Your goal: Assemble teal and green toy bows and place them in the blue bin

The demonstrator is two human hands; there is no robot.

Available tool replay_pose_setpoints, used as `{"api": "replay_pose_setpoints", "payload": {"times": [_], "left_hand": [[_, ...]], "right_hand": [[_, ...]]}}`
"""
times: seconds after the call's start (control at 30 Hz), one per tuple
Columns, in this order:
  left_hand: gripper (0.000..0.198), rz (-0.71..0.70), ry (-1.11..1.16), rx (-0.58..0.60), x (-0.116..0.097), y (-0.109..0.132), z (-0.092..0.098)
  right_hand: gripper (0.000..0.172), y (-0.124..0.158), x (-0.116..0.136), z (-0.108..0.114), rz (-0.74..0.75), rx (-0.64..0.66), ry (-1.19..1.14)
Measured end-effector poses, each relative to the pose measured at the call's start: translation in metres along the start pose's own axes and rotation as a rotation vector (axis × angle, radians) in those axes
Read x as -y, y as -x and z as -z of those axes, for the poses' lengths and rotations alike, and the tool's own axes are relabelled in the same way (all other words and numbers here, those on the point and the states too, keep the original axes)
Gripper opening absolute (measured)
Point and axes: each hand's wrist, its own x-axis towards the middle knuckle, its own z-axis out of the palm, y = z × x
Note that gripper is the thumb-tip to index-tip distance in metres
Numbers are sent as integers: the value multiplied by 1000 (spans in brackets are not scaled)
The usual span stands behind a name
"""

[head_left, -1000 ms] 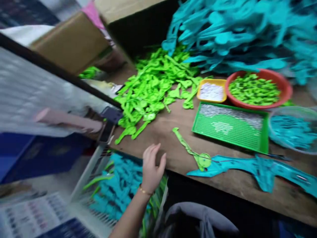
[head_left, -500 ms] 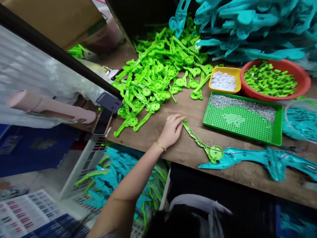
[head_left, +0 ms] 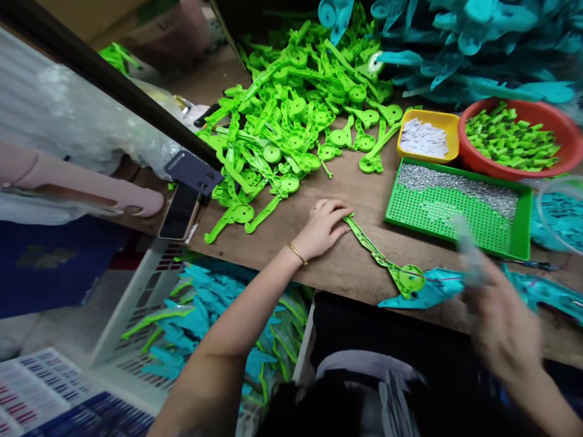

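Note:
My left hand [head_left: 325, 230] lies on the wooden tabletop, its fingertips pinching the far end of a long green plastic arm [head_left: 380, 258]. The round end of this arm rests on a long blue plastic part [head_left: 439, 282] along the table's front edge. A thin reddish wire runs over the joint. Above the blue part, my right hand [head_left: 507, 328] is smeared by motion. Its fingers are closed round a greyish, stick-like tool [head_left: 469, 255], too blurred to name. Part of the blue part is hidden behind this hand.
Behind lies a heap of green arms [head_left: 291, 121]. A green perforated tray [head_left: 437, 212] of small metal pieces, a yellow dish [head_left: 450, 130] and a red bowl [head_left: 574, 152] stand at right. Blue parts [head_left: 492, 36] pile up behind. A white crate [head_left: 132, 303] sits below left.
My right hand has come into view from the right with the greyish tool, over the blue part. My left hand still holds the green arm's end. The view has shifted slightly.

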Motion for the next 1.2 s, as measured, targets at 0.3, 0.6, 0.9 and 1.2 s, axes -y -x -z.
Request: {"api": "replay_pose_setpoints", "payload": {"times": [0.3, 0.6, 0.9, 1.2], "left_hand": [[32, 3, 85, -3, 9, 5, 5], [26, 43, 104, -34, 6, 4, 3], [22, 91, 72, -56, 3, 4, 0], [20, 127, 41, -25, 6, 3, 0]], "right_hand": [[44, -48, 85, -69, 344, 219, 246], [45, -54, 99, -78, 287, 307, 316], [41, -47, 96, -73, 340, 231, 349], [37, -23, 34, -52, 190, 215, 49]]}}
